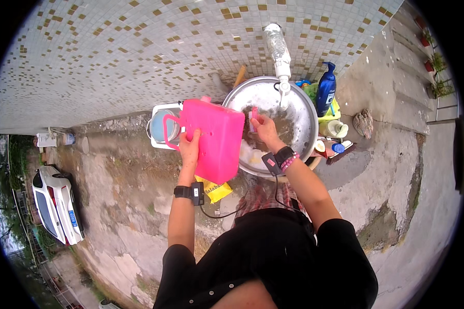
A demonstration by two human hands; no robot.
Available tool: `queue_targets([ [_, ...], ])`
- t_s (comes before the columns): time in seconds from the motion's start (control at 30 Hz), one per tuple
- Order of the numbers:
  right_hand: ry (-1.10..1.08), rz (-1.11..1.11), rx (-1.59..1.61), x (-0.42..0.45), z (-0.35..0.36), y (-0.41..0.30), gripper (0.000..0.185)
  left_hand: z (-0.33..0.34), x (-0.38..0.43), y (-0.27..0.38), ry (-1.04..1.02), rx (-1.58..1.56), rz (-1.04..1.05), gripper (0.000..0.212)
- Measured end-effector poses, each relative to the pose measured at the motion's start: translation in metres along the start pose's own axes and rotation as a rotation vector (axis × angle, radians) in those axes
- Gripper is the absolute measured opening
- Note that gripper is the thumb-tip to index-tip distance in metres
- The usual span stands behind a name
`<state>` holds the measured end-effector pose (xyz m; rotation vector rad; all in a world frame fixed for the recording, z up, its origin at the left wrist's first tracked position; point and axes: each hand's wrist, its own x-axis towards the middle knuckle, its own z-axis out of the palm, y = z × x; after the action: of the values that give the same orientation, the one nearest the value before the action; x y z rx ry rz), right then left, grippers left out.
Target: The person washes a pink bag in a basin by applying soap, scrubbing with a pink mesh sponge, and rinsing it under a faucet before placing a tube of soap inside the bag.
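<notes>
My left hand (189,148) grips a bright pink plastic box (218,139) beside its looped handle, with the thumb on the near face. The box is held tilted at the left edge of a round metal basin (312,116), which contains murky, sudsy water. Over the basin's left part, my right hand (266,131) holds a small pink scrub brush (253,119), its pale bristles facing left towards the box. A white faucet (284,92), its upper pipe wrapped in foil-like material, reaches over the basin from the tiled wall.
Right of the basin stand a blue pump bottle (326,90), a pale bottle (333,128) and small items. A crumpled cloth (363,123) lies farther right. Left are a bucket (164,125) and a yellow bag (216,190). A tiled wall (139,50) rises behind; steps (413,89) are right.
</notes>
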<state>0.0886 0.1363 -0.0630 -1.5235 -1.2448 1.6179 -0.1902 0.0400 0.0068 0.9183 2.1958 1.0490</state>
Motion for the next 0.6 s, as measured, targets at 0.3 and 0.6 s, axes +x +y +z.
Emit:
queue_targets([
  [0.3, -0.357, 0.147, 1.057, -0.097, -0.014, -0.131, 0.037, -0.067, -0.054, 0.109, -0.33, -0.309, 0.287, 0.044],
  [0.6, -0.347, -0.11, 0.989, -0.099, -0.009, -0.148, 0.043, -0.103, -0.031, 0.14, -0.585, -0.501, 0.187, 0.056],
])
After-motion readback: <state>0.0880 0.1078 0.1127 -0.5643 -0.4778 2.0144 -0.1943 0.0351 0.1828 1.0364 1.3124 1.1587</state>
